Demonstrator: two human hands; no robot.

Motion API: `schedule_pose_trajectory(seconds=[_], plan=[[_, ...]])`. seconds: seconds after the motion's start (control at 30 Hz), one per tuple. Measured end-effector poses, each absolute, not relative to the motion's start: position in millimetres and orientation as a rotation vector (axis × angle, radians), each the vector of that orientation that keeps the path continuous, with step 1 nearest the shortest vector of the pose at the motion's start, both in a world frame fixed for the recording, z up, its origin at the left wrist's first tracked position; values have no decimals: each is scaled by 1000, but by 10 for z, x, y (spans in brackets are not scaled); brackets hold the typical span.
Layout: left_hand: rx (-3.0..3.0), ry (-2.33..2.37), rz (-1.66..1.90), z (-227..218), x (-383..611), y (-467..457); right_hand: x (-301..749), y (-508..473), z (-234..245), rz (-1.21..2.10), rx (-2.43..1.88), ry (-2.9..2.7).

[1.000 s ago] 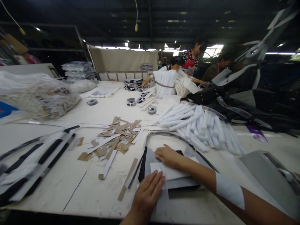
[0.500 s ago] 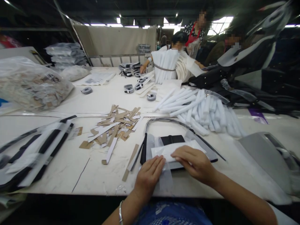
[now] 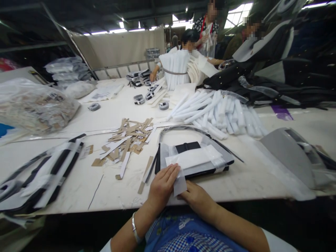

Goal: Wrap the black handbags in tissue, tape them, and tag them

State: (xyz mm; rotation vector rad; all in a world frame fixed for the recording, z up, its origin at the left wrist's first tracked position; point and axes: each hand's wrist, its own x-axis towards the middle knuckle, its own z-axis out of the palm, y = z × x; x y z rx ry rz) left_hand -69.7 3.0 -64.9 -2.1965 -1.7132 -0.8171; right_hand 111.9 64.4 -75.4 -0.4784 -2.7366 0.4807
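In front of me a black handbag [image 3: 187, 147] lies flat on the table, its handle [image 3: 181, 128] arched away from me in a clear wrap. A white padding strip [image 3: 193, 157] lies across the bag. My left hand [image 3: 163, 183] rests on the strip's left end, fingers stretched out and side by side. From under those fingers a translucent thin sheet [image 3: 180, 184] hangs toward the table's front edge. At its lower end my right hand [image 3: 198, 198] is curled closed on the sheet; its fingertips are partly hidden.
Brown and white paper tags [image 3: 131, 138] lie piled beyond my left hand. White foam rods [image 3: 210, 108] are heaped farther back. Another wrapped bag [image 3: 49, 168] lies left, a grey tape dispenser [image 3: 288, 157] stands right. Across the table a co-worker's hand [image 3: 154, 73] handles rolled straps.
My right hand has moved from the padding strip down toward me, to the translucent sheet's lower end. My left hand stays on the strip's left end. The view has shifted slightly.
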Motion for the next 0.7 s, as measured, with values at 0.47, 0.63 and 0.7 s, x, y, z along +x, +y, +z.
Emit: schedule_pose_trajectory(seconds=[0.47,0.63,0.7], plan=[[-2190,-1666,-784,-646,-724,44,1067,664,-849,284,-329,-2657],[-2201,-1685,-793,-648,-720,37,1092,643,-774,401,-413,-2675],[-2204,-1689,-794,-651,-726,35,1047,659,-801,402,-457,-2667]])
